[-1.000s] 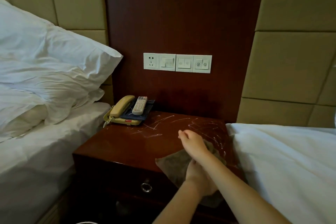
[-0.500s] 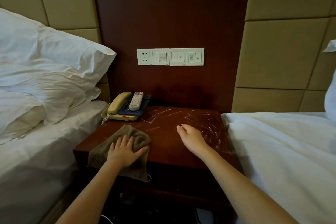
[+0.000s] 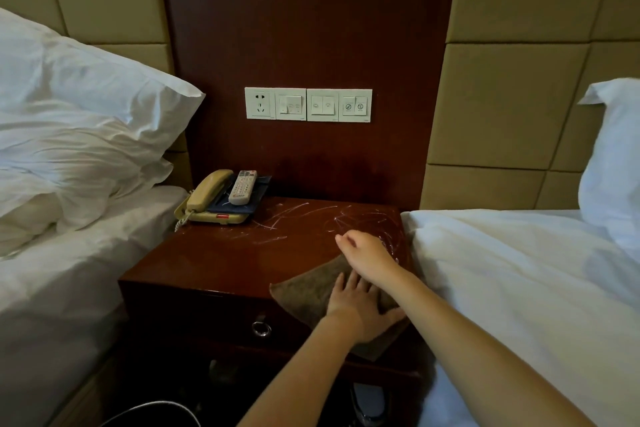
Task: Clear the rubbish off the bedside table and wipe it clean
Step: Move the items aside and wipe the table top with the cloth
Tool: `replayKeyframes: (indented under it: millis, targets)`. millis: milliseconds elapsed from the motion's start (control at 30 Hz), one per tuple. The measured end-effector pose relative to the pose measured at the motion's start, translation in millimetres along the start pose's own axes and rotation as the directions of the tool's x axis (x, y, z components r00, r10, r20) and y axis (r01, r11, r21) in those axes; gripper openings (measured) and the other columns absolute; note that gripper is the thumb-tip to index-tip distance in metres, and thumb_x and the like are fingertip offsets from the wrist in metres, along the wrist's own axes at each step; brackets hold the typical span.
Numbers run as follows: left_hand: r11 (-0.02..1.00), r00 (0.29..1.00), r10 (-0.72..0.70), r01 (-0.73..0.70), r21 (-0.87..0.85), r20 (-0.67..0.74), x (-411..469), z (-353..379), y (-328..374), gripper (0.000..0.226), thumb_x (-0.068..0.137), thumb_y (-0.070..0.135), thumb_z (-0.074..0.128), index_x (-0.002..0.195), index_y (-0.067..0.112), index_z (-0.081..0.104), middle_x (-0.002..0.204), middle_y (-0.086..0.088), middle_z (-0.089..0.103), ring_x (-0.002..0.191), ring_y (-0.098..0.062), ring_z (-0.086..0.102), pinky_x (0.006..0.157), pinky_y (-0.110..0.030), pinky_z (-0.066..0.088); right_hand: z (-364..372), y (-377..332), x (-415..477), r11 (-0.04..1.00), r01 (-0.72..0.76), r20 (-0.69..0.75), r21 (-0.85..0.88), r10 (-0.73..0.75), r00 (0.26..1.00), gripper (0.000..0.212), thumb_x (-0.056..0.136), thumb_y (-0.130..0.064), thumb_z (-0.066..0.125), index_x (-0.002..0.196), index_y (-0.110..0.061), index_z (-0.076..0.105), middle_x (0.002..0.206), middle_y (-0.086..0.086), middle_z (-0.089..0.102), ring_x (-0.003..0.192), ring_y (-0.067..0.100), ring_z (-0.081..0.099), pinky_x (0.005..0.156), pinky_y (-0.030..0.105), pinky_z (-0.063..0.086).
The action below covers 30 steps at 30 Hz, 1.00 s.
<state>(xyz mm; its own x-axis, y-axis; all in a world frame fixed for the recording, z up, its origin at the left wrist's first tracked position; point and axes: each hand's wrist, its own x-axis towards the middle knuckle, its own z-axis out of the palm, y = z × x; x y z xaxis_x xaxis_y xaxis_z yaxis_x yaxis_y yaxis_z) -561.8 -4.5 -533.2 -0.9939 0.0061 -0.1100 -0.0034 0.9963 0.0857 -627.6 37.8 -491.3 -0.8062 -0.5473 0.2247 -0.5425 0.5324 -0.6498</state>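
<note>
The dark wooden bedside table stands between two beds, its top streaked with white scratch-like marks at the back right. A brown cloth lies on the front right of the top and hangs over the front edge. My left hand presses flat on the cloth, fingers spread. My right hand hovers just above and behind it, fingers loosely curled, holding nothing; its forearm crosses over my left fingertips.
A beige telephone with a white remote control on a dark folder sits at the table's back left. White beds and pillows flank both sides. A ring pull marks the drawer front. A switch panel is on the wall.
My left hand has swept the cloth from the front left of the table to the front right, under my right forearm. My right hand has stayed over the back right.
</note>
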Motion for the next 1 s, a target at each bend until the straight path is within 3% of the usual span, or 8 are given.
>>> replayKeyframes:
  millis: [133,233,300,400,467,533,833,1000]
  targets:
    - [0.993,0.993,0.066,-0.075,-0.095,-0.097,-4,3,-12,0.085,0.085,0.073,0.033,0.152,0.026,0.011,0.159,-0.002,0.014,0.146,-0.022,0.008,0.12,-0.045,0.005,-2,6,-13,1.0,-0.017,0.024,-0.014,0.017,1.0,0.033,0.101,-0.039,0.037,0.099,-0.015,0.059,0.084,-0.006,0.055,0.085,0.012,0.056,0.072,0.024,0.042]
    - [0.918,0.967,0.058,-0.149,-0.367,-0.248,-21,0,-28,0.054,0.087,0.046,0.05,0.136,0.023,0.045,0.133,-0.001,0.052,0.119,-0.017,0.051,0.103,-0.038,0.043,-3,13,-28,0.999,-0.004,0.071,-0.052,0.007,0.997,0.04,0.102,-0.044,0.032,0.105,-0.016,0.06,0.102,-0.001,0.06,0.101,0.016,0.057,0.095,0.034,0.043]
    - [0.919,0.923,-0.008,-0.144,-0.366,-0.384,-34,-5,-45,0.034,0.088,0.028,0.051,0.12,0.02,0.057,0.114,0.002,0.059,0.102,-0.012,0.056,0.093,-0.034,0.05,-4,18,-40,0.989,0.033,0.144,-0.143,-0.012,0.99,0.049,0.101,-0.049,0.029,0.125,-0.017,0.057,0.13,0.004,0.055,0.124,0.02,0.047,0.105,0.035,0.034]
    - [0.955,0.834,-0.198,0.046,-0.293,-0.515,-48,-10,-81,0.037,0.094,0.026,0.047,0.131,0.02,0.051,0.131,0.005,0.053,0.122,-0.01,0.048,0.107,-0.031,0.037,2,31,-55,0.905,0.153,0.276,-0.398,-0.041,0.96,0.066,0.094,-0.064,0.029,0.147,-0.024,0.034,0.154,0.007,0.031,0.141,0.023,0.028,0.114,0.04,0.025]
    - [0.94,0.811,-0.312,0.186,-0.287,-0.495,-54,-9,-108,0.044,0.098,0.033,0.041,0.139,0.018,0.043,0.143,0.001,0.045,0.134,-0.015,0.037,0.114,-0.037,0.03,10,38,-61,0.768,0.222,0.319,-0.601,-0.024,0.947,0.082,0.089,-0.069,0.038,0.153,-0.026,0.012,0.16,0.01,0.01,0.147,0.029,0.01,0.118,0.043,0.011]
    - [0.926,0.807,-0.363,0.256,-0.279,-0.466,-61,-4,-129,0.047,0.1,0.038,0.037,0.141,0.017,0.04,0.147,-0.001,0.041,0.139,-0.017,0.032,0.116,-0.039,0.024,18,37,-63,0.699,0.246,0.314,-0.672,-0.032,0.949,0.091,0.086,-0.067,0.048,0.154,-0.028,0.001,0.161,0.012,0.001,0.148,0.032,0.003,0.119,0.043,0.005]
    - [0.92,0.825,-0.371,0.262,-0.292,-0.427,-76,9,-140,0.053,0.101,0.043,0.024,0.147,0.018,0.032,0.154,0.001,0.03,0.144,-0.013,0.018,0.119,-0.035,0.01,89,-18,-39,0.619,0.372,0.336,-0.692,-0.18,0.925,0.097,0.084,-0.045,0.067,0.153,-0.018,0.004,0.159,0.018,0.007,0.146,0.037,0.009,0.119,0.049,0.01]
    - [0.882,0.853,-0.443,0.359,-0.307,-0.275,-81,8,-152,0.062,0.1,0.048,0.021,0.151,0.012,0.02,0.158,-0.005,0.019,0.146,-0.019,0.012,0.12,-0.037,0.009,117,-41,-34,0.541,0.37,0.333,-0.755,-0.169,0.927,0.101,0.082,-0.041,0.07,0.152,-0.014,0.002,0.157,0.024,0.01,0.145,0.041,0.013,0.117,0.053,0.017]
